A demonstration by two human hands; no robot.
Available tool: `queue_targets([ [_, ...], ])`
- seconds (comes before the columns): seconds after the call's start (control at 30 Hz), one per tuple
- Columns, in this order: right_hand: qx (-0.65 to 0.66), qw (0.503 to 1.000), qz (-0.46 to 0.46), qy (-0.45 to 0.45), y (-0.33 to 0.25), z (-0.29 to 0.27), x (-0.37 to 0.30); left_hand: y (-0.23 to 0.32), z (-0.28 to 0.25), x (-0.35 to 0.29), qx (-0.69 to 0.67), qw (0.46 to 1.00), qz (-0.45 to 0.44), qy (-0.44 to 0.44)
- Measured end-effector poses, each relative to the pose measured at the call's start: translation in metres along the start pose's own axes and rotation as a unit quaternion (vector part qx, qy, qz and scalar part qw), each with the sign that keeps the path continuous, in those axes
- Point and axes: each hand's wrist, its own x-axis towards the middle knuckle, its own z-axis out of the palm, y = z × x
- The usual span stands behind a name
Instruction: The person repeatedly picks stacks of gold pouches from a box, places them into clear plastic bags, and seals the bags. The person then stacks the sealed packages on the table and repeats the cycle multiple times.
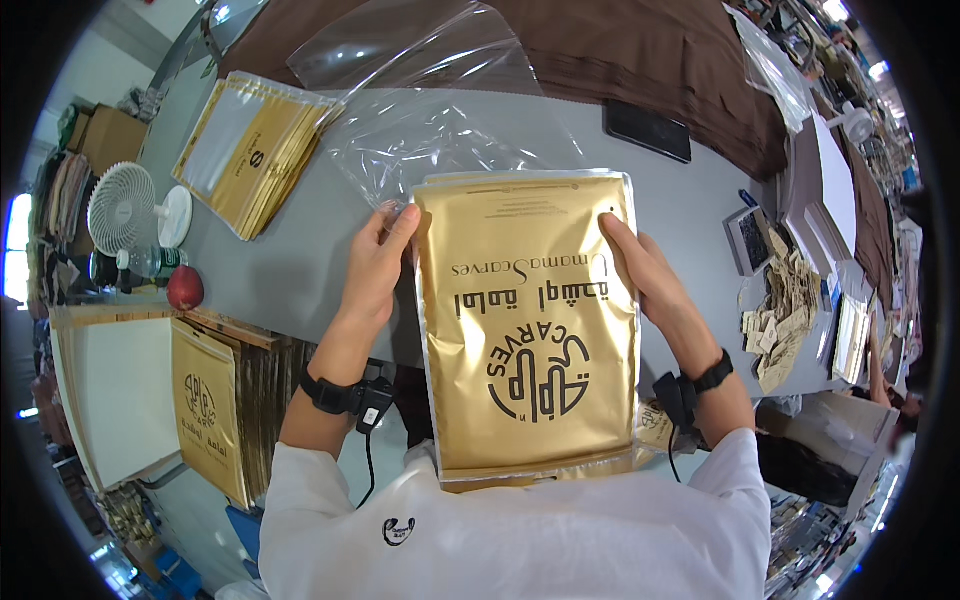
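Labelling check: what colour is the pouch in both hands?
Gold with black print, pouch; head view.

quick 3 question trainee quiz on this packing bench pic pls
1. True or false: both hands grip the gold pouch.
2. Which lies left of the stack of gold pouches? A) white fan B) black tablet
3. What red thing lies below the fan?

Key:
1. True: left hand and right hand hold its sides.
2. A
3. An apple.
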Motion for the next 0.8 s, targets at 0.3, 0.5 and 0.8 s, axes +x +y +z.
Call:
queue_targets([
  [0.3, -0.067, 0.996, -0.033, -0.053, -0.013, 0.019, 0.015, 0.006, -0.009, 0.003, -0.022, 0.999, -0.041, 0.018],
  [0.5, 0.077, 0.993, -0.088, -0.015, -0.002, 0.02, 0.041, 0.014, -0.035, 0.014, -0.004, 0.996, -0.072, -0.054],
  [0.8, 0.054, 0.991, -0.115, -0.034, 0.011, -0.003, 0.081, 0.014, -0.046, 0.032, 0.027, 0.991, -0.06, -0.121],
])
